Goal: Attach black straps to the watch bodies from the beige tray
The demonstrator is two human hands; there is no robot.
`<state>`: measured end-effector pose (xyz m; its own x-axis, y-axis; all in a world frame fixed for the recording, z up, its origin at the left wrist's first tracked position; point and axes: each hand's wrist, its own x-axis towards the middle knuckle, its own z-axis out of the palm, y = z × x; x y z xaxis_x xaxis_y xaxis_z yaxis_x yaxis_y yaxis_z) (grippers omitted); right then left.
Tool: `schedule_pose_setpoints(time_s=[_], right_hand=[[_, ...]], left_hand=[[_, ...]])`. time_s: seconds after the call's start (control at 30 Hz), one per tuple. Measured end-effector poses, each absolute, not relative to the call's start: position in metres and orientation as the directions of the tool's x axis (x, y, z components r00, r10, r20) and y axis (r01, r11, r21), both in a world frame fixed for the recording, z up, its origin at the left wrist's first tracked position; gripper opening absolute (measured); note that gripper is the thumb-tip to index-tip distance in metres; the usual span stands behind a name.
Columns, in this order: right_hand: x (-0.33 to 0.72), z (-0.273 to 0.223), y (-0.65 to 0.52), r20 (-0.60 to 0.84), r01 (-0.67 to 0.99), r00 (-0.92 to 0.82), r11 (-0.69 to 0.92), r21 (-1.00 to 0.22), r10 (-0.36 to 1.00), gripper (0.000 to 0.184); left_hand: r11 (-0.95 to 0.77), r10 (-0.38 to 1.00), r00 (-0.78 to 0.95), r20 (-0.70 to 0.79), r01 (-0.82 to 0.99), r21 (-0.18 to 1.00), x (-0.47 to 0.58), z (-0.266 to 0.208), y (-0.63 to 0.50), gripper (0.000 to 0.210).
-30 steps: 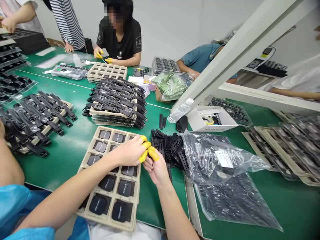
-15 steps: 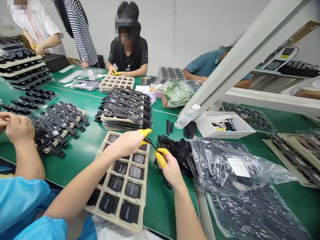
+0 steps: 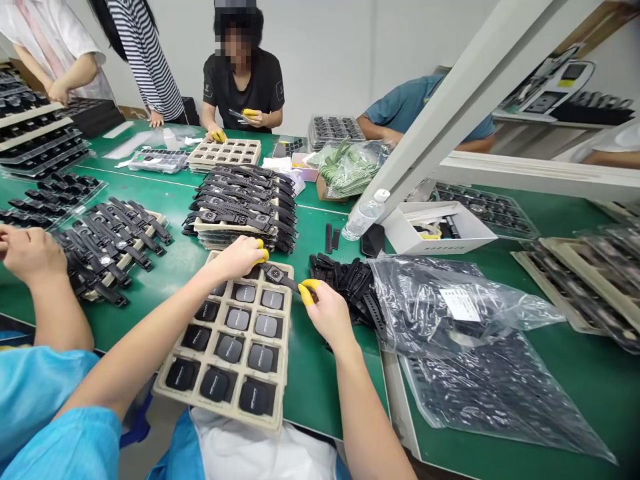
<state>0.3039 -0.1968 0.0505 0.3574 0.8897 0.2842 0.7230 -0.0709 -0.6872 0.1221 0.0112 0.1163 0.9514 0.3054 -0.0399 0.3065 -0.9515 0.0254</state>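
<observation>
A black smartwatch (image 3: 275, 274) is stretched between my two hands over the far end of a beige compartment tray (image 3: 220, 400). My left hand (image 3: 240, 257), with yellow finger cots, is closed on one strap end. The other strap end is pinched by my right hand (image 3: 323, 307), whose thumb and finger also wear yellow cots. Below the watch, the tray's compartments hold several square black watch bodies (image 3: 261, 358) with pale lettering. Right of the tray lies a heap of loose black watch straps (image 3: 353, 287).
Stacked trays of strapped watches (image 3: 240, 207) stand behind the tray. A water bottle (image 3: 367, 215), a white box (image 3: 440, 230) and plastic bags of black straps (image 3: 480, 373) are at right. A neighbour's hand (image 3: 35, 253) is at left; co-workers sit opposite.
Both hands have moved slightly left and the watch has turned flatter, its back facing up over the tray. The co-worker opposite has raised one hand holding something. The camera view has shifted a little.
</observation>
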Motion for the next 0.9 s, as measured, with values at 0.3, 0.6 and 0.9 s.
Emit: schedule_pose_setpoints(time_s=[0.3,0.6,0.9], right_hand=[[0.339,0.042,-0.185,0.600,0.810,0.582,-0.333,-0.482,0.549,0.034],[0.358,0.021,-0.181,0.483,0.761,0.633,-0.370,-0.533,0.605,0.029],[0.303,0.087,-0.205,0.193,0.004,0.705,0.268,-0.963,0.682,0.027]], left_hand=[[-0.883,0.462,0.886,0.030,0.463,-0.080,0.093,0.122,-0.019,0.023],[-0.893,0.449,0.888,-0.102,0.444,-0.067,0.099,0.125,-0.024,0.017],[-0.652,0.646,0.763,0.029,0.531,0.541,0.106,0.162,-0.042,0.020]])
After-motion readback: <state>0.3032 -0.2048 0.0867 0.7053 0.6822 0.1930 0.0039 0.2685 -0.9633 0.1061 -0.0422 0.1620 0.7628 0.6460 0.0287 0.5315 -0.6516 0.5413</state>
